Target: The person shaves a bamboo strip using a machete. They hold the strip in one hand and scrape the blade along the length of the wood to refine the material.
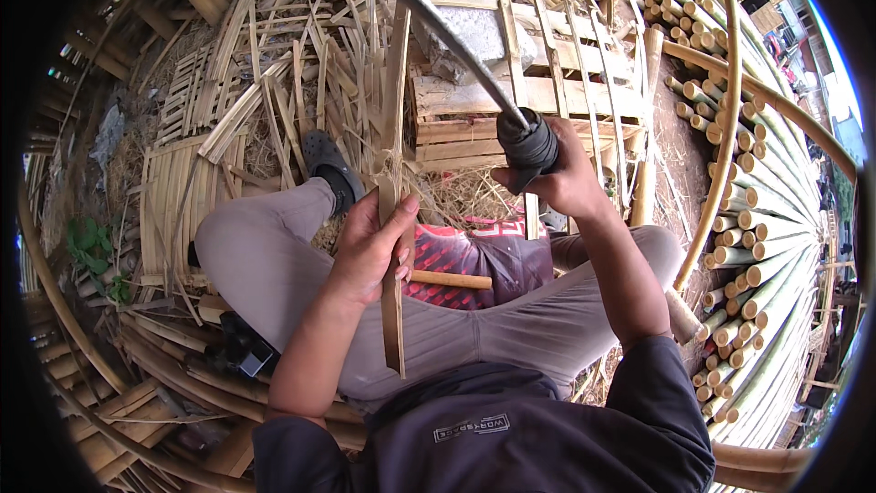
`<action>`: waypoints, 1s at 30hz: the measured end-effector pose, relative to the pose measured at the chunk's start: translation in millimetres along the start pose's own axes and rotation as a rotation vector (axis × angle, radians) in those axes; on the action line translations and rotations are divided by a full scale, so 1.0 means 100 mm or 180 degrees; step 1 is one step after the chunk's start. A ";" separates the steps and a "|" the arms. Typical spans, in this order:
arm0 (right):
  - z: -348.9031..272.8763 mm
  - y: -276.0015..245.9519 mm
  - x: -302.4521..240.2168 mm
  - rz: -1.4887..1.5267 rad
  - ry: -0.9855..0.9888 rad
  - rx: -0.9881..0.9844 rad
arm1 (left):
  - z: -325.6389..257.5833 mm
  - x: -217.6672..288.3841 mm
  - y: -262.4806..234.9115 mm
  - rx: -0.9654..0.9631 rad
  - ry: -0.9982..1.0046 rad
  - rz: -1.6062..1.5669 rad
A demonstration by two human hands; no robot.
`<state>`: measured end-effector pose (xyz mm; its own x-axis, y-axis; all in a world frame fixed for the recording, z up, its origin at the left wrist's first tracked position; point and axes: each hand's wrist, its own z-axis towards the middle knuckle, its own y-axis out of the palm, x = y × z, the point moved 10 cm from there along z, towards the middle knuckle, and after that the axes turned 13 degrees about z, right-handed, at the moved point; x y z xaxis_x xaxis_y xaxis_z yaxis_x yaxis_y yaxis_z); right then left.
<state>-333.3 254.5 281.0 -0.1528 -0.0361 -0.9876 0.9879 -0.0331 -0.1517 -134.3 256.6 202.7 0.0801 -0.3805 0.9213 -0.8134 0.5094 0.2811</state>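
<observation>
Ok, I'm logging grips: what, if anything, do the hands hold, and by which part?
The left hand holds a bamboo strip partway along its length; the right hand holds a long metal tool by its black-wrapped handle.

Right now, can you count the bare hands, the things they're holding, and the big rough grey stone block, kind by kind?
Bare hands: 2 (left hand, right hand)
Long grey metal tool with a black-wrapped handle: 1
Long flat tan bamboo strip: 1, as far as shows
Rough grey stone block: 1
Total: 5
</observation>
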 end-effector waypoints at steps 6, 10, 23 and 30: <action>-0.16 0.17 0.15 -0.1007 -0.0425 0.0024 | 0.04 -0.10 0.13 0.0000 -0.0304 0.0410; -0.19 0.17 0.42 -0.1422 -0.0540 0.0142 | 0.05 -0.15 0.28 -0.0266 -0.0347 0.0451; -0.37 0.21 0.59 -0.1787 -0.0674 0.0224 | 0.05 -0.32 0.39 -0.0406 -0.0610 0.0436; -0.41 0.21 0.53 -0.1625 -0.0898 0.0154 | -0.01 -0.29 0.41 -0.0631 -0.0541 0.0436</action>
<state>-319.8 292.9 224.0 -0.6172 -0.2679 -0.7398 0.7858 -0.1617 -0.5970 -169.7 289.0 187.4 -0.1339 -0.4131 0.9008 -0.6802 0.6994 0.2196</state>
